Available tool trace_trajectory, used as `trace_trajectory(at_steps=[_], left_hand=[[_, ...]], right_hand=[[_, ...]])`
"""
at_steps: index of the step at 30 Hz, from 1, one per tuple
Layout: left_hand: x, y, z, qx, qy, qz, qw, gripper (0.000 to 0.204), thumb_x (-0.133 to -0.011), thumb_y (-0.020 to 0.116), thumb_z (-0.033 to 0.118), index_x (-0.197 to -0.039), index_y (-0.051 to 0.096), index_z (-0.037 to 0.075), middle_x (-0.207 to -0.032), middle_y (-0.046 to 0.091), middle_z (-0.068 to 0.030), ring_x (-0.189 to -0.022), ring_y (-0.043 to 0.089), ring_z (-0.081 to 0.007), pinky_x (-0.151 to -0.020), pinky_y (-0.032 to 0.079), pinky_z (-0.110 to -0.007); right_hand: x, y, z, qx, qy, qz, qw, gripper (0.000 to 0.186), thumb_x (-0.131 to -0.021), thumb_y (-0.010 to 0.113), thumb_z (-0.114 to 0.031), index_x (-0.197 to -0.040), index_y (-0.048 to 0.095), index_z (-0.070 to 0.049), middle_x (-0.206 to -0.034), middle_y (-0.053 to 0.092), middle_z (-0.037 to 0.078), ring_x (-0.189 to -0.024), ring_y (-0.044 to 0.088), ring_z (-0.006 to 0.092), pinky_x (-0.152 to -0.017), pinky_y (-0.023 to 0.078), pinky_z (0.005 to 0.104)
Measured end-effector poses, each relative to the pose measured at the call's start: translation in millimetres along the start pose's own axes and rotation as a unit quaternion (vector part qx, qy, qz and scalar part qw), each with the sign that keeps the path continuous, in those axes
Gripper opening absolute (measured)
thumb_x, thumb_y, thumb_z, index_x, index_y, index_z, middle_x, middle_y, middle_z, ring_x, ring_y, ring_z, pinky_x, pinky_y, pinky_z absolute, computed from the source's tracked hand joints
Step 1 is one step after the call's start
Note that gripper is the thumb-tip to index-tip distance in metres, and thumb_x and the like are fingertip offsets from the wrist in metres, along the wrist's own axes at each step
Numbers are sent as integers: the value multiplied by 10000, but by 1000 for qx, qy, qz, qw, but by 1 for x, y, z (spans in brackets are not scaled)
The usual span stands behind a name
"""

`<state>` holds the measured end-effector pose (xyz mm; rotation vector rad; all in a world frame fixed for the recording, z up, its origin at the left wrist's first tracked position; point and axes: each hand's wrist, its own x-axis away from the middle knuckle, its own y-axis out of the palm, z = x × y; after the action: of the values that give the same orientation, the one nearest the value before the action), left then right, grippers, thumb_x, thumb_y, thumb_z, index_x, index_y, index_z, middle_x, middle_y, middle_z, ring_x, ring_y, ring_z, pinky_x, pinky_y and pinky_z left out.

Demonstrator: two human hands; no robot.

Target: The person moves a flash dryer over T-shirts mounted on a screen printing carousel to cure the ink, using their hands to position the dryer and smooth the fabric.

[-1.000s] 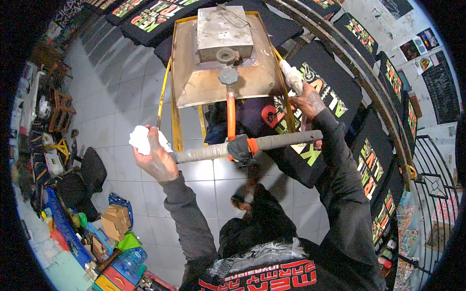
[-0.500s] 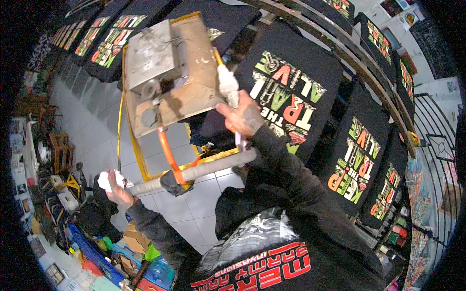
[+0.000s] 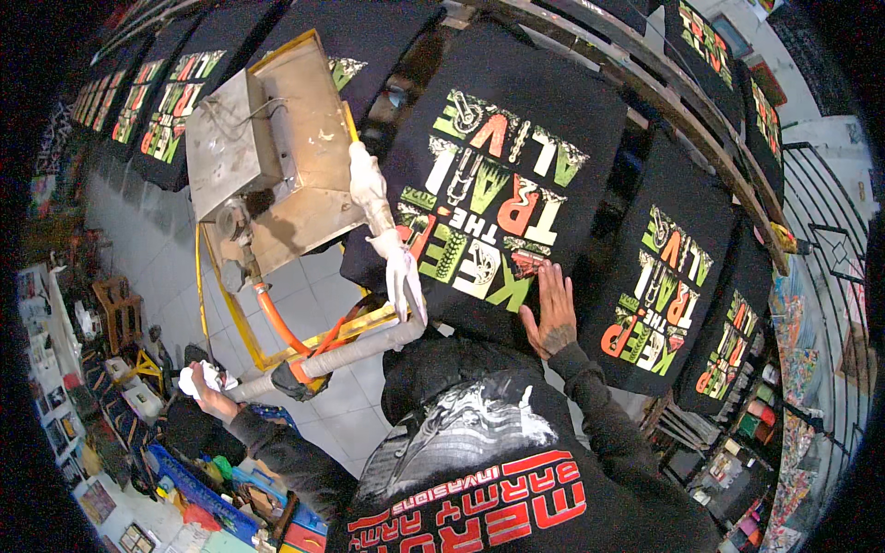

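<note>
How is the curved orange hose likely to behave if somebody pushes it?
The curved orange hose probably flexes, given its smooth bend. It seems unlikely to roll away, since its lower end appears fastened at the grey wrapped bar.

Left hand (image 3: 216, 402) curled, arm (image 3: 290, 456) outstretched sideways; right hand (image 3: 555, 323) palm down, fingers (image 3: 555, 284) extended, thumb (image 3: 530, 323) apart.

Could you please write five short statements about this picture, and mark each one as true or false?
1. The left hand grips a white wrapping at one end of the grey bar. True.
2. An orange hose runs down toward the grey bar. True.
3. The right hand is closed around the orange hose. False: it is open, at the black printed fabric.
4. A grey metal box is on the brown panel. True.
5. The frame's crossbar is blue. False: it is yellow.
</note>
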<state>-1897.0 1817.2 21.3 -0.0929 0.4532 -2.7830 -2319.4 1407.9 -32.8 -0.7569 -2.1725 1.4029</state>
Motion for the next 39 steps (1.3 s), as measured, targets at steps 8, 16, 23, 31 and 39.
trace_trajectory(at_steps=[8,16,23,31,39], left_hand=[[-12,-7,-9,-11,18,-7,1000,422,-842,616,306,-1157,613,26,-1034,610,-61,-844,577,-144,-645,474,-284],[-21,-17,-21,-20,56,-16,998,416,-846,614,293,-1169,614,30,-1063,611,-54,-878,579,-147,-677,481,-299],[-23,-15,-27,-27,19,-24,999,382,-915,478,251,-1206,600,36,-1207,577,-88,-1058,547,-201,-784,496,-332],[-21,-17,-25,-94,28,-34,995,408,-934,409,227,-1269,556,47,-1242,562,-98,-1114,534,-218,-837,505,-352],[-22,-17,-28,-92,48,-49,993,405,-946,391,252,-1243,568,43,-1244,552,-110,-1131,520,-236,-840,511,-363]], right_hand=[[-8,12,-4,54,-54,-68,995,788,-881,523,-438,-1451,221,14,-1524,207,178,-1431,145,307,-1145,49,520],[8,5,17,53,-75,-60,994,731,-874,558,-407,-1434,289,-21,-1517,246,156,-1424,173,312,-1133,103,558],[-10,3,17,92,-121,-79,985,720,-879,529,-430,-1439,298,-40,-1509,276,118,-1421,187,287,-1140,94,545],[-9,-9,29,88,-160,-89,979,659,-870,551,-434,-1420,365,-123,-1499,299,112,-1411,210,310,-1131,122,559],[-16,-8,30,28,-244,-127,961,686,-864,559,-437,-1442,327,-149,-1501,299,106,-1395,251,312,-1141,144,527]])
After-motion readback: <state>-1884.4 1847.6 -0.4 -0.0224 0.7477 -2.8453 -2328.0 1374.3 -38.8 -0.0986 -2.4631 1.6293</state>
